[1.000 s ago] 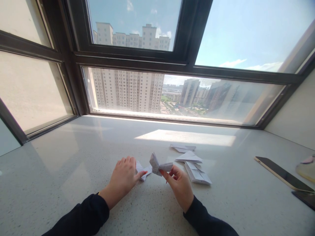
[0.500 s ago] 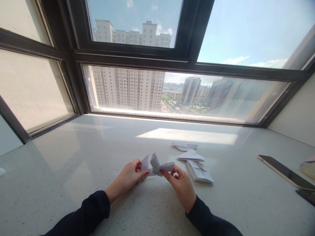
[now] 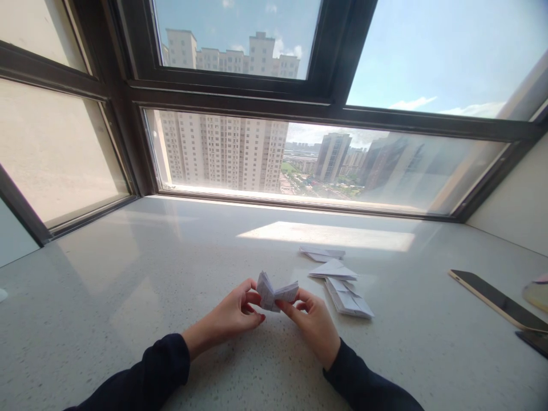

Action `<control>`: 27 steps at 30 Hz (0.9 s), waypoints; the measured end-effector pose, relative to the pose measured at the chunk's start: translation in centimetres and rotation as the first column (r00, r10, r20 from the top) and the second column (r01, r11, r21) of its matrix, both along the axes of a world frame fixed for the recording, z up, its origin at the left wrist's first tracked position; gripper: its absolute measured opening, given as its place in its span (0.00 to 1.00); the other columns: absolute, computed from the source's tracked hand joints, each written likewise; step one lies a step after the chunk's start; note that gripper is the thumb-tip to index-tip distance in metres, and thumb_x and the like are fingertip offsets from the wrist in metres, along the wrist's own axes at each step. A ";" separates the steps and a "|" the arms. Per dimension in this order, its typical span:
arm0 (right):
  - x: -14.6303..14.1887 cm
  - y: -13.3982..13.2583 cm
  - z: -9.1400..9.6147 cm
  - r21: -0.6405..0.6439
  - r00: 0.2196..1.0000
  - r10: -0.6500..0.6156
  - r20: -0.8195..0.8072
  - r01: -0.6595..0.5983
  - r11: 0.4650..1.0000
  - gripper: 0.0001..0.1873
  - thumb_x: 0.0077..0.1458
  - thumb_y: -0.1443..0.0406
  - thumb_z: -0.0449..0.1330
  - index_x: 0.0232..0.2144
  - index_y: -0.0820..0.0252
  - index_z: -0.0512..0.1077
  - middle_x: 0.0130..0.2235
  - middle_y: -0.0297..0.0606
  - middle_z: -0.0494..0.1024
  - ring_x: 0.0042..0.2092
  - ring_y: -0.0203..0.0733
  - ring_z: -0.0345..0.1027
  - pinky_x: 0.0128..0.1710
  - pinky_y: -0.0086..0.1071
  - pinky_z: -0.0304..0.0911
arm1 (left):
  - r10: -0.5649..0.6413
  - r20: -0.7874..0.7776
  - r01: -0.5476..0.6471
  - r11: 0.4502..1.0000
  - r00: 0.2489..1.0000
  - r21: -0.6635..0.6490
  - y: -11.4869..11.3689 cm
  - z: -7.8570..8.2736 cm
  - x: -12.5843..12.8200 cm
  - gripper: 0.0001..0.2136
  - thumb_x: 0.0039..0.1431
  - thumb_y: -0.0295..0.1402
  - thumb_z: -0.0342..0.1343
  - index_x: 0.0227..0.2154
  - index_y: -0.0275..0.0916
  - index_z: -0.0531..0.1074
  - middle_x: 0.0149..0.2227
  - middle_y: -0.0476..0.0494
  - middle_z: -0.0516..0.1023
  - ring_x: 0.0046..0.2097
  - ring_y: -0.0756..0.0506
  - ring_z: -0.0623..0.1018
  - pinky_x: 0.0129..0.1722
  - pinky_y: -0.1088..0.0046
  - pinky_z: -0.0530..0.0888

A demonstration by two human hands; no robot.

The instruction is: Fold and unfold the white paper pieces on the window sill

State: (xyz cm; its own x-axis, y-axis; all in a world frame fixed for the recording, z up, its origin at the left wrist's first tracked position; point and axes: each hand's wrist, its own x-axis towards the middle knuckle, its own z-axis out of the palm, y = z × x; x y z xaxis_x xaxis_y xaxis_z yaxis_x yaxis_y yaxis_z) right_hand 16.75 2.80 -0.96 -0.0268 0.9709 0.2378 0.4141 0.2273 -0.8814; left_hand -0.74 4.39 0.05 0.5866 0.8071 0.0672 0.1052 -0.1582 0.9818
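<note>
A dark window frame (image 3: pixel 240 100) stands behind a pale speckled ledge (image 3: pixel 162 297), which carries everything here. Above its near part, the two hands meet at one small folded paper (image 3: pixel 266 297), its two flaps spread in a V. The right hand (image 3: pixel 314 322) pinches the right flap between thumb and fingers, probably for a steady grip that spares the centre fold. The left hand (image 3: pixel 231 308) is curled at the opposite edge, thumb apart from the paper (whether its hidden fingers grip anything, I cannot tell).

Well off to the right lies a phone (image 3: pixel 496 299), with a dark flat object (image 3: pixel 535 342) beside it, cut off by the picture edge. Just beyond the right hand, a loose row of folded papers (image 3: pixel 349 302) is the nearest obstacle, perhaps laid there for easy reach. Smallest, a white object (image 3: pixel 2 295) peeks in at far left.
</note>
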 end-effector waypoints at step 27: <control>-0.3 -0.1 -0.5 -0.044 0.984 0.159 -0.079 -0.163 0.986 0.08 0.45 0.61 0.57 0.28 0.60 0.65 0.23 0.32 0.70 0.24 0.35 0.63 0.23 0.28 0.60 | 0.143 -0.117 -0.095 0.935 0.983 0.341 -0.5 0.7 -0.4 0.04 0.53 0.29 0.49 0.32 0.38 0.65 0.32 0.47 0.73 0.36 0.49 0.74 0.38 0.73 0.70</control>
State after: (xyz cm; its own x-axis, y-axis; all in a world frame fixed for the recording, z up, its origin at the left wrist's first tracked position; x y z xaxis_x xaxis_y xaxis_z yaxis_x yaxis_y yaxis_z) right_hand 16.49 2.67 -1.43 -0.1674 0.9661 0.1964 0.3081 0.2405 -0.9205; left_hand -1.15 3.89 0.80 0.5103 0.8168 0.2692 0.2733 -0.4508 0.8497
